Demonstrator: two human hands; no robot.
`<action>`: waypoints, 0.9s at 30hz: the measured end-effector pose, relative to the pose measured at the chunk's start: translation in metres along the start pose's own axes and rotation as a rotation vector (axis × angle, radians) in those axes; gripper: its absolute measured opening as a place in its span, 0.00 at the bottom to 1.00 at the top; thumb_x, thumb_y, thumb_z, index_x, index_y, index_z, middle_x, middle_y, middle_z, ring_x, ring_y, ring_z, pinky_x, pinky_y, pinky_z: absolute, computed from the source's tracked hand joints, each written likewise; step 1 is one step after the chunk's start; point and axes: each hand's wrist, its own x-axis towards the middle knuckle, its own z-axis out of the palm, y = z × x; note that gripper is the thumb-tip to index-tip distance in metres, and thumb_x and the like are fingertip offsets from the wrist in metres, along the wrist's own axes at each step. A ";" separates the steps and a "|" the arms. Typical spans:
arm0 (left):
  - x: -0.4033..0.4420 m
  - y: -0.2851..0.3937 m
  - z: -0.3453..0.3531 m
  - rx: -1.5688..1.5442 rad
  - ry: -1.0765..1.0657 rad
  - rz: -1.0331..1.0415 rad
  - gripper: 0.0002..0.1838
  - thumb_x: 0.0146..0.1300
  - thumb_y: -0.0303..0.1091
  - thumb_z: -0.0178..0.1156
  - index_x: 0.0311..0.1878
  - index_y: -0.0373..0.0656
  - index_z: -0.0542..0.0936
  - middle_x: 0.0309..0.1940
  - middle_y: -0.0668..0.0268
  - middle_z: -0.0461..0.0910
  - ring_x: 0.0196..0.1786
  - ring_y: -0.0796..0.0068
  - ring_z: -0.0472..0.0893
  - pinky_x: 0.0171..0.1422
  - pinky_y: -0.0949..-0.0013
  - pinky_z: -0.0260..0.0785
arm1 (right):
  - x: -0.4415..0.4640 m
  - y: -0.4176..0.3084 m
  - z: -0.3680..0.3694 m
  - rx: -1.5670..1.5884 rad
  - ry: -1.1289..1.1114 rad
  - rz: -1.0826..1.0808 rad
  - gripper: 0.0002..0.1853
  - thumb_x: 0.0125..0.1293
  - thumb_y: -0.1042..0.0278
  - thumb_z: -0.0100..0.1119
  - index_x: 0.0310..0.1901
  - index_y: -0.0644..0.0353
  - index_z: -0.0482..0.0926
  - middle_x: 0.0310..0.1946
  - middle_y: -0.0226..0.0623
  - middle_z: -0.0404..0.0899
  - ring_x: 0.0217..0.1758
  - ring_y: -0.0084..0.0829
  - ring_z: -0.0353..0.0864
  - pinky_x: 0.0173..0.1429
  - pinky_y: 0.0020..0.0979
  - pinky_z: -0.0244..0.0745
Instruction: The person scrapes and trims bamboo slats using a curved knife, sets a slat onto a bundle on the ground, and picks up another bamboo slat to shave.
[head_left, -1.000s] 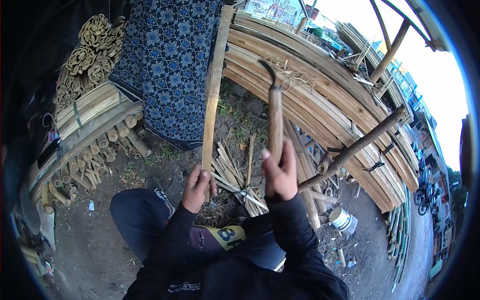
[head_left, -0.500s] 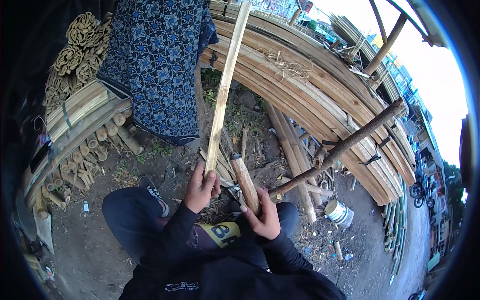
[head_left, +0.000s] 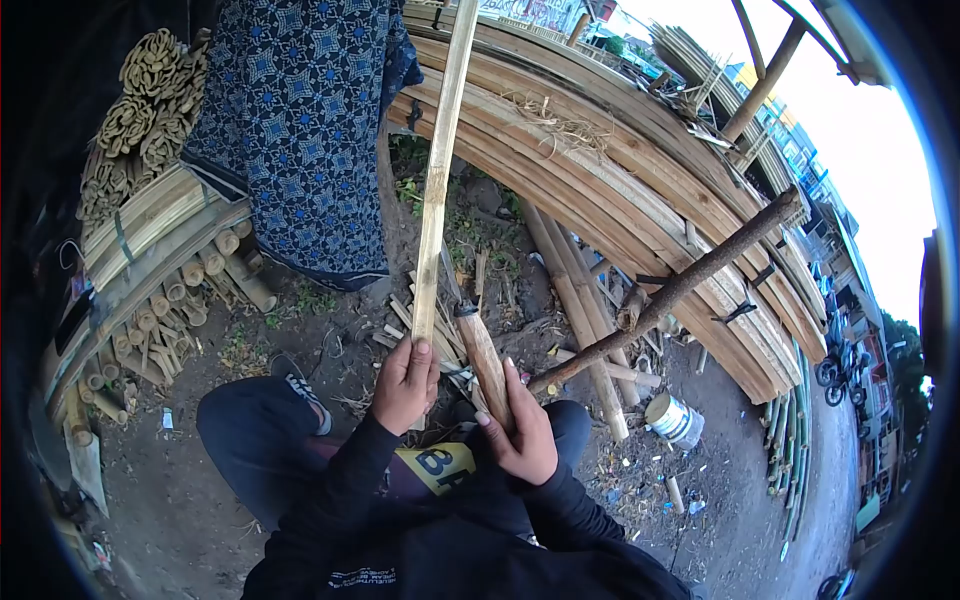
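My left hand is closed around the lower part of a long, pale split-bamboo strip. The strip points up and away from me, its far end running past the top of the view. In my right hand lies the thick wooden handle of a knife, thumb on one side and fingers on the other. A dark ring binds the handle's far end, and a thin blade reaches beyond it, partly hard to see against the ground. Knife and strip are side by side, slightly apart at the hands.
Long planks are stacked ahead, with a slanting pole in front. Patterned blue cloth hangs at left, near bundled strips and bamboo poles. A white bucket lies on the ground at right.
The whole view has shifted slightly left. My right fingers look straighter along the knife handle than before. Both hands still hold the same things.
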 end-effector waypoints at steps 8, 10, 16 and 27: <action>0.000 0.006 0.007 0.023 0.003 0.080 0.15 0.77 0.47 0.42 0.42 0.44 0.67 0.17 0.75 0.61 0.13 0.86 0.61 0.16 0.78 0.56 | -0.006 -0.013 0.011 -0.032 -0.016 0.002 0.42 0.64 0.68 0.62 0.73 0.69 0.48 0.51 0.60 0.74 0.50 0.57 0.78 0.55 0.40 0.74; 0.001 -0.001 0.005 0.016 0.004 0.077 0.15 0.78 0.47 0.41 0.42 0.45 0.65 0.17 0.74 0.61 0.13 0.86 0.61 0.16 0.78 0.56 | -0.009 -0.011 0.015 -0.040 -0.015 -0.005 0.42 0.64 0.67 0.62 0.73 0.69 0.48 0.52 0.60 0.74 0.52 0.57 0.78 0.55 0.41 0.74; 0.000 -0.013 0.004 0.119 0.030 0.140 0.15 0.77 0.48 0.41 0.43 0.46 0.65 0.18 0.74 0.62 0.13 0.86 0.61 0.15 0.78 0.56 | -0.006 -0.022 0.019 0.047 -0.065 0.107 0.43 0.65 0.66 0.61 0.73 0.70 0.46 0.56 0.63 0.71 0.57 0.59 0.75 0.57 0.42 0.74; -0.005 0.003 0.008 0.094 0.057 0.068 0.15 0.77 0.46 0.42 0.45 0.43 0.68 0.17 0.73 0.66 0.14 0.83 0.70 0.14 0.77 0.61 | -0.011 -0.024 0.021 0.008 -0.074 0.032 0.43 0.66 0.66 0.61 0.73 0.71 0.44 0.59 0.67 0.68 0.58 0.61 0.74 0.57 0.43 0.75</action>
